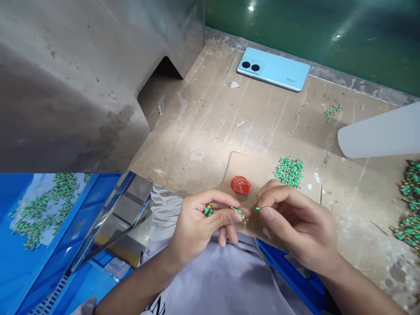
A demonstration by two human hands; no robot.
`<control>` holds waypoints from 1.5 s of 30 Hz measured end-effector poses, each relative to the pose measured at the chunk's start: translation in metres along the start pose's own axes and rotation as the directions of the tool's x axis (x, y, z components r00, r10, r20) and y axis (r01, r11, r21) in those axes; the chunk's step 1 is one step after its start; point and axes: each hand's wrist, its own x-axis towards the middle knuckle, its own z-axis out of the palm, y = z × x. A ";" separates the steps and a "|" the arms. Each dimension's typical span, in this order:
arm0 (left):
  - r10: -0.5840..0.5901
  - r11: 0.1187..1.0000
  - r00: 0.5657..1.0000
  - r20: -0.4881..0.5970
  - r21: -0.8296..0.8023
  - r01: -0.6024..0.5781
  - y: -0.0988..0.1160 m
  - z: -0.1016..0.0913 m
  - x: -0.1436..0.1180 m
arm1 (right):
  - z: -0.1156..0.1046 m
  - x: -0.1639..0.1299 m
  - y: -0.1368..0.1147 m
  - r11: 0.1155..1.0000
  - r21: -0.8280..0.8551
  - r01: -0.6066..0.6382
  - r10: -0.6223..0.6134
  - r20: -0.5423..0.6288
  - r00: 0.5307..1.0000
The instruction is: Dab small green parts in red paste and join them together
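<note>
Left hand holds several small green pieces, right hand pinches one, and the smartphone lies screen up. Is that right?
No: the smartphone lies screen down, its rear camera lenses facing up, as the head view shows. The left hand holds several small green pieces, and the right hand pinches one piece.

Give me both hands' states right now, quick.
Left hand: partly closed, holding several small green-and-yellow pieces.
Right hand: thumb and forefinger pinched closed on one small green piece.
</note>
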 end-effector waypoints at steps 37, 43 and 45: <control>0.292 0.897 0.956 0.013 0.342 -0.278 -0.005 0.004 -0.006 | 0.002 -0.005 -0.004 0.923 0.114 -0.366 0.335 0.226 0.915; 0.301 0.878 0.953 0.034 0.379 -0.291 -0.006 0.002 -0.005 | -0.001 -0.005 -0.004 0.927 0.108 -0.360 0.327 0.243 0.913; 0.298 0.880 0.954 0.037 0.378 -0.289 -0.006 0.002 -0.004 | -0.002 -0.006 -0.004 0.935 0.085 -0.343 0.314 0.246 0.917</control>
